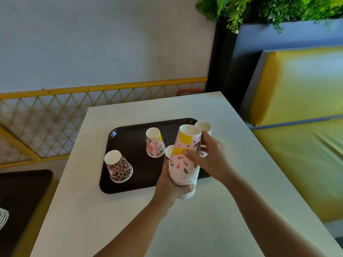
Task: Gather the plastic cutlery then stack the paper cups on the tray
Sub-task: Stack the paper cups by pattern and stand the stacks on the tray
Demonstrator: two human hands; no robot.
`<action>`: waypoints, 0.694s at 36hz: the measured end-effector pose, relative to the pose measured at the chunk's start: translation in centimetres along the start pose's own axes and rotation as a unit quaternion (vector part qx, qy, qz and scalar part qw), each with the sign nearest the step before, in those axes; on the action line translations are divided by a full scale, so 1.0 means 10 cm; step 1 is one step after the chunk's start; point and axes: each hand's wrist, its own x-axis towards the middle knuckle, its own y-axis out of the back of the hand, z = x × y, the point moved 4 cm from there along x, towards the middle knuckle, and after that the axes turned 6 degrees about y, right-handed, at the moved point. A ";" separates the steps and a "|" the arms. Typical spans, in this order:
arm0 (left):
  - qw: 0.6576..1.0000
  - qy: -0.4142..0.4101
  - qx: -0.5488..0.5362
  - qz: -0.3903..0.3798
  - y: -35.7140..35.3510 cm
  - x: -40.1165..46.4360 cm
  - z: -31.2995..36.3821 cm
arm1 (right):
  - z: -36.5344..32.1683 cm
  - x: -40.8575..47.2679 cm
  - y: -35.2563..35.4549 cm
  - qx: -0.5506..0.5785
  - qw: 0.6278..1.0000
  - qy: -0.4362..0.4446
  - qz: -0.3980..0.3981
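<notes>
The stacking is well under way. The left hand (171, 184) grips the bottom of an upside-down stack (184, 164) of nested cups, fingers curled round the lower rims, and holds it over the near right edge of the tray (130, 184). The right hand (207, 158) closes its fingers round the top cup of that stack, thumb on the front and fingers behind, seemingly pressing it down onto the rest.

Four cups are not yet gathered. A leopard cup (118, 166) stands upside down at the tray's near left corner, and a floral cup (155, 142) stands likewise near the middle. A third cup (168, 152) peeps out just behind the stack, mostly hidden. A fourth cup (204, 127) stands beyond the right hand at the tray's far right edge; whether it sits on the tray or on the tabletop (185, 229) I cannot tell.

No cutlery shows anywhere on the tray or tabletop, so that part is probably finished. What remains is adding the loose cups and setting the stack down on the tray.
</notes>
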 end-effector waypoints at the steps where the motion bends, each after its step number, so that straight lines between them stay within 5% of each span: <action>1: 1.000 0.001 0.002 0.001 0.00 0.00 0.00 | 0.01 0.01 0.00 0.003 1.000 -0.006 0.001; 13: 1.000 0.013 -0.006 0.006 -0.07 -0.05 -0.11 | 0.03 0.13 0.28 0.082 0.992 -0.023 0.089; 19: 1.000 0.008 -0.015 0.012 -0.09 -0.09 -0.13 | -0.10 0.26 0.63 0.132 0.971 -0.007 0.198; 25: 1.000 0.007 -0.018 0.016 -0.08 -0.08 -0.10 | -0.07 0.37 0.76 0.054 0.964 0.014 0.258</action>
